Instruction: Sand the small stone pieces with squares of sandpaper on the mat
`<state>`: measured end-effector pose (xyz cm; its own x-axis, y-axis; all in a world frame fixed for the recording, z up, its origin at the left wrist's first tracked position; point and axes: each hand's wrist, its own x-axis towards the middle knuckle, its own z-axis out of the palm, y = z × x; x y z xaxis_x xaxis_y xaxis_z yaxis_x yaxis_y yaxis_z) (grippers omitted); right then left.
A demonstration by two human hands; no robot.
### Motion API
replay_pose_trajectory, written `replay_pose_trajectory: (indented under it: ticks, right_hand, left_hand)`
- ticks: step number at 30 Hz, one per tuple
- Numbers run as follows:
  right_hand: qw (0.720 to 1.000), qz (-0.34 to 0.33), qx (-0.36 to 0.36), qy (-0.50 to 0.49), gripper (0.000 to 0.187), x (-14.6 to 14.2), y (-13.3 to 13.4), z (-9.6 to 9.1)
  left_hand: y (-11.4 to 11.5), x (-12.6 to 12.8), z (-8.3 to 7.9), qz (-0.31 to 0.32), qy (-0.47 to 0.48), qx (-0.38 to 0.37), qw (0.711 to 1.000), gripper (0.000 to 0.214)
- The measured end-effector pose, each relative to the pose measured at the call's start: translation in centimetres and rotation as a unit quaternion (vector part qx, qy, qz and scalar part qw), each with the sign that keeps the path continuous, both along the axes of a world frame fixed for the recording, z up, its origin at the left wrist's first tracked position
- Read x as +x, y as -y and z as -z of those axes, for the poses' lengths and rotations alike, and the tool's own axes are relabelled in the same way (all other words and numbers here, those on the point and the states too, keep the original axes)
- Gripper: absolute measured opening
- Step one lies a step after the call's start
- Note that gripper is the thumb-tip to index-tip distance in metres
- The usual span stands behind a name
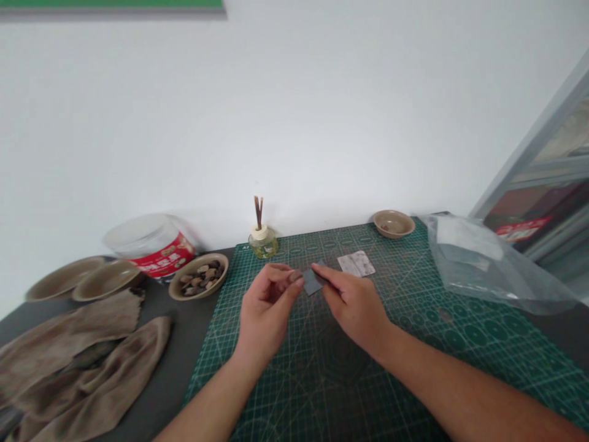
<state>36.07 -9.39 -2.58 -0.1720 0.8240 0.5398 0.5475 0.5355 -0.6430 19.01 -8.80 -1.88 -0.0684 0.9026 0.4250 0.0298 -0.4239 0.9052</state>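
Note:
Above the green cutting mat (276, 368), my left hand (265, 307) pinches a small brown pebble-like piece (295, 276) between thumb and fingers. My right hand (356, 305) grips a small grey square of sandpaper (313, 280) by its right side, thumb and forefinger pressed on it. The sheet's left edge meets the brown piece; whether they press together I cannot tell. Just behind my right hand, a whitish, smudged sheet (357, 264) lies flat on the mat.
Left of the mat are a bowl of brown and dark pebble-like pieces (199, 277), a red-labelled plastic jar (154, 245), two more bowls (110, 280) and a crumpled brown cloth (110, 374). Behind stand a reed diffuser (263, 242) and a small bowl (394, 224). A clear plastic bag (488, 264) lies right.

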Motion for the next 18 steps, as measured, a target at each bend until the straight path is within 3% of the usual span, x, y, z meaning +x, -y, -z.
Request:
replay_pose_trajectory:
  ticks: [8,18]
  right_hand:
    - [0.997,-0.037,0.060,-0.024,0.049,-0.43,0.81,-0.14]
    - [0.995,-0.072,0.072,0.014,0.052,-0.61,0.87,0.01]
  left_hand:
    - [-0.19,0.64,0.29,0.024,-0.027,-0.069,0.997,0.019]
    - [-0.15,0.33,0.29,0.004,-0.131,-0.064,0.989,0.008]
